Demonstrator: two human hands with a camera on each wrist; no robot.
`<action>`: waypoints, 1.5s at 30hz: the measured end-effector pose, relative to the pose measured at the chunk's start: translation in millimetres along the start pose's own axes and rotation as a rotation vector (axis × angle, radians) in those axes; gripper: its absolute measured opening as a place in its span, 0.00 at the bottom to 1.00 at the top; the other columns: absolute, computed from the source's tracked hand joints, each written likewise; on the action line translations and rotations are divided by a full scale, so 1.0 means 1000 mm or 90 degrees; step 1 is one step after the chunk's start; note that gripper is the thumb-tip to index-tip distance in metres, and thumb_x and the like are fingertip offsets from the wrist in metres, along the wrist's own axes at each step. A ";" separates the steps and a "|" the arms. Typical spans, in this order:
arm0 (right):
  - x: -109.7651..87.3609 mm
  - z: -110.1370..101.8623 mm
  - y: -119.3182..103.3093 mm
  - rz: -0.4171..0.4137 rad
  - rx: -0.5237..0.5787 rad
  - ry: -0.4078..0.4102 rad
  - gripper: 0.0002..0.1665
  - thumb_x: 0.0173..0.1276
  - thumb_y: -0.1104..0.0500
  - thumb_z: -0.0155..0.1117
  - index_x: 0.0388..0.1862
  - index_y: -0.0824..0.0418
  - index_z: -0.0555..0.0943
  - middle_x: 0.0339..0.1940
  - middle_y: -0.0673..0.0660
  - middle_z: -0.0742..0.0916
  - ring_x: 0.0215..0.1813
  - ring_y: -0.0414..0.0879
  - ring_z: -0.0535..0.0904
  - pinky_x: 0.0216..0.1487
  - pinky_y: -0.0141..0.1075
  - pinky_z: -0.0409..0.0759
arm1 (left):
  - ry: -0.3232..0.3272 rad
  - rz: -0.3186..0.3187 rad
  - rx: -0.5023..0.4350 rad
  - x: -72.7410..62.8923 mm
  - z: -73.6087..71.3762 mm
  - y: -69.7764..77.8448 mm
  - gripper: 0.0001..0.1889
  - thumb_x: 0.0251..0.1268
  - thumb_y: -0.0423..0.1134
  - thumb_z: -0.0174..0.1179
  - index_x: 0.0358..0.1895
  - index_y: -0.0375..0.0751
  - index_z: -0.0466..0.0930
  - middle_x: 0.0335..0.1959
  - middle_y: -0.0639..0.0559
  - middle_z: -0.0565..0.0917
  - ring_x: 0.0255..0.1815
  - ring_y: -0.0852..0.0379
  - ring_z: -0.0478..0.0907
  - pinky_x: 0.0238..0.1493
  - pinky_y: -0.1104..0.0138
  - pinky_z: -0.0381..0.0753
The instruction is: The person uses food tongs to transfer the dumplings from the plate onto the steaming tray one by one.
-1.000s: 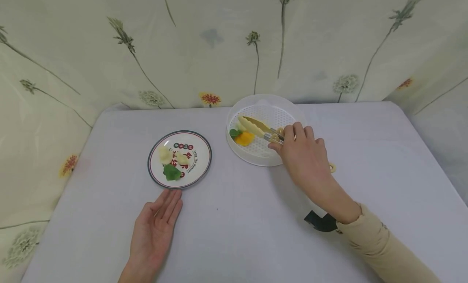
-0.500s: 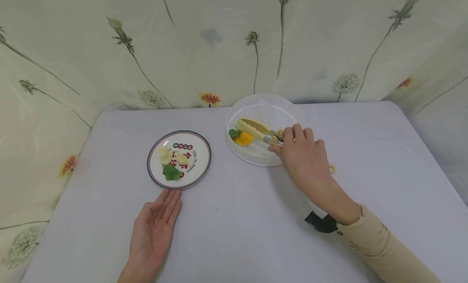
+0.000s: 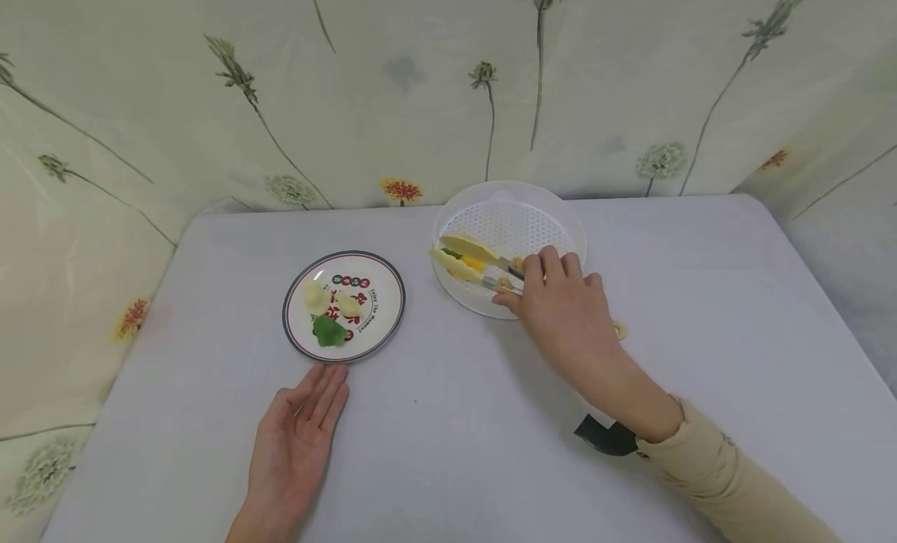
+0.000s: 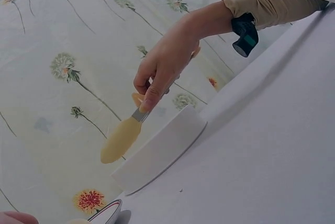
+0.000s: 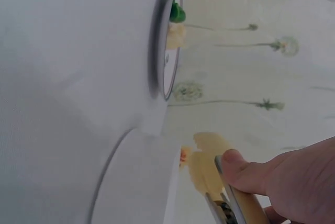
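Observation:
My right hand [image 3: 571,325] grips yellow-tipped tongs [image 3: 468,248] over the white perforated basket [image 3: 539,223]. The tong tips stand apart, and in the head view a yellow piece [image 3: 473,263] and a bit of a green piece [image 3: 451,253] show between them. In the left wrist view, the tongs [image 4: 121,139] hang above the basket's side wall [image 4: 162,150]. My left hand [image 3: 297,442] lies palm up with straight fingers, fingertips right at the near rim of a round plate [image 3: 384,282]. On this plate are two pale pieces [image 3: 317,297] and a green leaf-like piece [image 3: 329,331].
A white cloth covers the table [image 3: 434,449]. Behind it hangs a flower-printed curtain [image 3: 420,99], close to the back of the basket. A dark camera [image 3: 608,435] is strapped at the right wrist, beside a beige sleeve [image 3: 722,465].
The right hand has moved left and slightly nearer with the tongs, whose tips have spread and now overlap the yellow and green pieces. The left hand and plate have stayed put.

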State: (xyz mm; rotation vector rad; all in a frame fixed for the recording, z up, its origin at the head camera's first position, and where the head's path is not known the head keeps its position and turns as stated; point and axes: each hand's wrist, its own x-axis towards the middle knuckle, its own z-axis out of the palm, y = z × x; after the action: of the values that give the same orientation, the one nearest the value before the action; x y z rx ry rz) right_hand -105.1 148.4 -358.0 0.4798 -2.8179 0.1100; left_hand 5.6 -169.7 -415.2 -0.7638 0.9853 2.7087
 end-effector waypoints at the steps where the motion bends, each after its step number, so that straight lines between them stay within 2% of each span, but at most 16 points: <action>1: 0.000 -0.001 -0.002 -0.004 0.002 -0.003 0.35 0.70 0.42 0.76 0.53 0.72 0.78 0.42 0.64 0.79 0.42 0.61 0.74 0.27 0.45 0.72 | -0.001 0.000 0.002 0.000 0.000 0.000 0.35 0.86 0.40 0.35 0.90 0.42 0.38 0.92 0.46 0.45 0.91 0.54 0.54 0.90 0.69 0.63; 6: -0.002 -0.001 -0.010 -0.032 0.003 -0.009 0.36 0.70 0.40 0.75 0.52 0.71 0.78 0.42 0.63 0.79 0.42 0.59 0.73 0.27 0.44 0.72 | -0.003 0.000 0.003 0.000 0.001 0.000 0.35 0.86 0.40 0.35 0.90 0.42 0.39 0.92 0.46 0.46 0.91 0.55 0.55 0.90 0.69 0.64; 13: -0.004 0.003 -0.026 -0.083 -0.021 0.007 0.37 0.67 0.36 0.75 0.50 0.68 0.78 0.37 0.59 0.76 0.38 0.56 0.71 0.25 0.41 0.70 | 0.005 -0.003 0.008 0.000 0.001 -0.001 0.34 0.86 0.40 0.34 0.90 0.42 0.40 0.92 0.46 0.47 0.90 0.55 0.56 0.90 0.69 0.64; 20: 0.000 0.009 -0.049 -0.116 -0.027 -0.037 0.37 0.69 0.33 0.72 0.49 0.67 0.77 0.36 0.57 0.75 0.36 0.52 0.68 0.24 0.38 0.66 | 0.007 -0.005 0.007 0.000 0.000 0.000 0.34 0.87 0.40 0.35 0.90 0.43 0.40 0.92 0.47 0.47 0.90 0.56 0.56 0.90 0.69 0.64; 24: 0.003 0.015 -0.059 -0.133 -0.027 -0.036 0.36 0.71 0.33 0.70 0.48 0.66 0.78 0.35 0.57 0.76 0.36 0.52 0.68 0.24 0.37 0.64 | 0.008 -0.004 0.006 0.000 -0.001 0.000 0.34 0.87 0.40 0.35 0.90 0.43 0.39 0.92 0.47 0.47 0.90 0.55 0.56 0.90 0.69 0.64; 29: 0.008 0.021 -0.070 -0.146 -0.025 -0.033 0.35 0.72 0.33 0.68 0.49 0.65 0.79 0.37 0.57 0.78 0.37 0.52 0.69 0.25 0.37 0.65 | 0.010 -0.004 0.010 0.002 0.000 -0.001 0.35 0.86 0.40 0.36 0.90 0.43 0.39 0.92 0.47 0.46 0.90 0.55 0.55 0.90 0.69 0.64; 37: 0.014 0.029 -0.083 -0.152 -0.027 -0.036 0.35 0.74 0.32 0.66 0.52 0.64 0.79 0.43 0.58 0.81 0.42 0.53 0.74 0.30 0.40 0.76 | 0.017 -0.002 0.017 0.003 0.000 -0.002 0.35 0.86 0.40 0.36 0.90 0.43 0.40 0.92 0.46 0.47 0.90 0.55 0.57 0.90 0.69 0.65; 45: 0.013 0.033 -0.088 -0.152 -0.026 -0.058 0.35 0.75 0.32 0.63 0.52 0.64 0.79 0.38 0.56 0.77 0.41 0.51 0.72 0.29 0.38 0.72 | 0.020 0.003 0.037 0.003 0.000 -0.001 0.34 0.86 0.41 0.35 0.90 0.42 0.41 0.92 0.45 0.48 0.90 0.55 0.57 0.90 0.69 0.65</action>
State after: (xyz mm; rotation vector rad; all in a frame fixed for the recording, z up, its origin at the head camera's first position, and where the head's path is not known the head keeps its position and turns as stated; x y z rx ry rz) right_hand -96.3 57.0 -383.2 0.8259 -2.8171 -0.0195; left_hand 2.9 -169.3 -417.5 -0.7971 1.0688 2.6679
